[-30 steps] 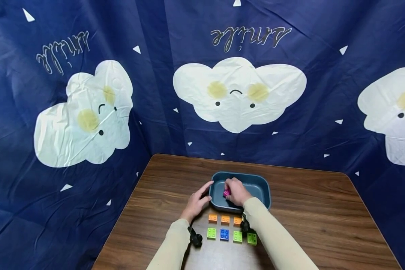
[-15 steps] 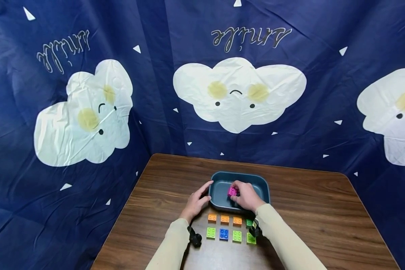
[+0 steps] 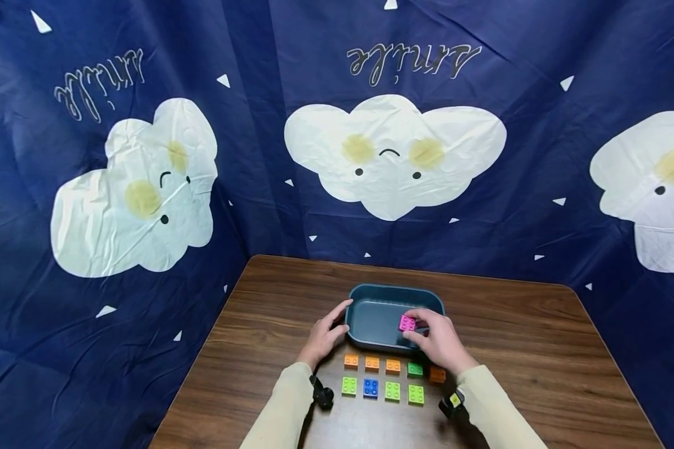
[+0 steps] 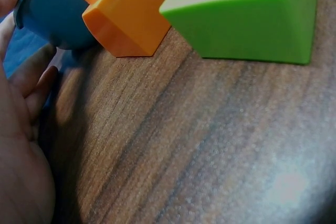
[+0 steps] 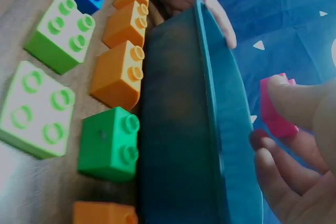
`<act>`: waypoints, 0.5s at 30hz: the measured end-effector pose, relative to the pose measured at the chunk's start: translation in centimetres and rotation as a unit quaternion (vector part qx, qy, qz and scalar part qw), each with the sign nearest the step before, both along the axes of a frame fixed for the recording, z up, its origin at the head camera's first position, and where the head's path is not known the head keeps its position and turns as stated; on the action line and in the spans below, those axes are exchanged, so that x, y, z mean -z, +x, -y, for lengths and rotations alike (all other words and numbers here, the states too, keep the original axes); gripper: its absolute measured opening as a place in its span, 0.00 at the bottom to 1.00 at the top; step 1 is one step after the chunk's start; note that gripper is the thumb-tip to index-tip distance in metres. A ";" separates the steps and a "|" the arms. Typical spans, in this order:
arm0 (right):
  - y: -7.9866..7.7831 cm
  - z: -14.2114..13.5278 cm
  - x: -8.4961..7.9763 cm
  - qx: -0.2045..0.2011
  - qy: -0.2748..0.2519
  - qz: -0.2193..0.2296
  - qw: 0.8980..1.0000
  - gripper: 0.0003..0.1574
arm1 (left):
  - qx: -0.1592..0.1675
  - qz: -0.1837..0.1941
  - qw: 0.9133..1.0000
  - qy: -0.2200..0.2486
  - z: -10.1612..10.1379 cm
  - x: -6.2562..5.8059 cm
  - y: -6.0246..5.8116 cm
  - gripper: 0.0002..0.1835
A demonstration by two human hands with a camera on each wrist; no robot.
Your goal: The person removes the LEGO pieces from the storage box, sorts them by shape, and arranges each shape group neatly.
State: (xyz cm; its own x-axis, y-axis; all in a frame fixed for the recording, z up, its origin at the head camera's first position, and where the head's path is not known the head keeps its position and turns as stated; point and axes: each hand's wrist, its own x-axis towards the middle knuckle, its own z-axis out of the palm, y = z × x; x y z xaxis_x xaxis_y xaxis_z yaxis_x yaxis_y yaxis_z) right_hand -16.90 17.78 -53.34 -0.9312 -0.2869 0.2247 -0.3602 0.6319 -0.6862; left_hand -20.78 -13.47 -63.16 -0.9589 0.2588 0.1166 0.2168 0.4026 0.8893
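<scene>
My right hand [image 3: 442, 340] pinches a pink toy building brick [image 3: 407, 323] between thumb and fingers, over the right part of a dark blue-green bin [image 3: 371, 319]. In the right wrist view the pink brick [image 5: 274, 109] shows above the bin's rim, its studs partly hidden by the thumb. At the bin's left end, my left hand [image 3: 321, 340] touches the rim with spread, fairly straight fingers. The left wrist view catches that hand [image 4: 23, 124] only at its edge, beside the bin wall [image 4: 63, 11]. Inside the bin I see no bricks, though my right hand covers part of it.
Two rows of bricks lie in front of the bin: several orange ones [image 3: 372, 363] and a green one [image 3: 415, 370] behind, lime ones [image 3: 392, 391] and a blue one [image 3: 371, 388] nearer. A patterned blue curtain [image 3: 258, 206] hangs behind the wooden table [image 3: 511, 349].
My right hand has lifted the pink brick from the bin's floor and carried it rightward. The green and far-right orange bricks have come into sight. My left hand stays at the rim.
</scene>
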 end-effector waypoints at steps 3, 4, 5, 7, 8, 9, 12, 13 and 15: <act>1.2 -0.8 0.3 -0.002 -0.011 -0.023 1.000 0.23 | -0.001 0.005 1.000 0.002 0.0 -0.1 0.0 0.35; 1.6 -1.1 0.4 -0.005 -0.016 -0.033 0.999 0.23 | -0.002 0.006 1.000 0.002 0.0 -0.1 0.0 0.35; 1.9 -1.3 0.5 -0.007 -0.022 -0.043 0.999 0.23 | -0.002 0.006 1.000 0.004 0.0 -0.2 0.0 0.35; 2.6 -1.7 0.7 -0.014 -0.031 -0.073 0.997 0.23 | -0.002 0.007 1.000 0.003 0.0 -0.2 0.0 0.35; 3.0 -1.9 0.8 -0.018 -0.036 -0.087 0.995 0.24 | -0.002 0.007 1.000 0.001 0.0 -0.2 0.1 0.34; 3.4 -2.0 0.9 -0.021 -0.042 -0.098 0.994 0.24 | -0.001 0.008 1.000 0.001 0.0 -0.2 0.1 0.34; 4.3 -2.6 1.1 -0.021 -0.052 -0.110 0.992 0.25 | -0.002 0.008 1.000 -0.001 -0.1 -0.2 0.1 0.35; 4.7 -2.7 1.1 -0.015 -0.055 -0.102 0.993 0.25 | -0.002 0.006 1.000 0.000 -0.1 -0.1 0.1 0.35; 5.4 -3.0 1.2 0.000 -0.053 -0.081 0.995 0.25 | -0.002 0.003 1.000 0.000 -0.1 0.0 0.0 0.35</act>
State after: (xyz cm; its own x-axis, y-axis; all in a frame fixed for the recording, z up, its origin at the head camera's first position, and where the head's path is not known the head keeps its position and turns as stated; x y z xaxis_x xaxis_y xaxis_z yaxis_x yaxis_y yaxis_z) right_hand -11.52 20.81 -54.57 -0.8804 -0.2526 0.4013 -0.4714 0.5589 -0.6823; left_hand -20.73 -13.34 -63.12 -0.9605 0.2550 0.1114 0.2103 0.4029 0.8908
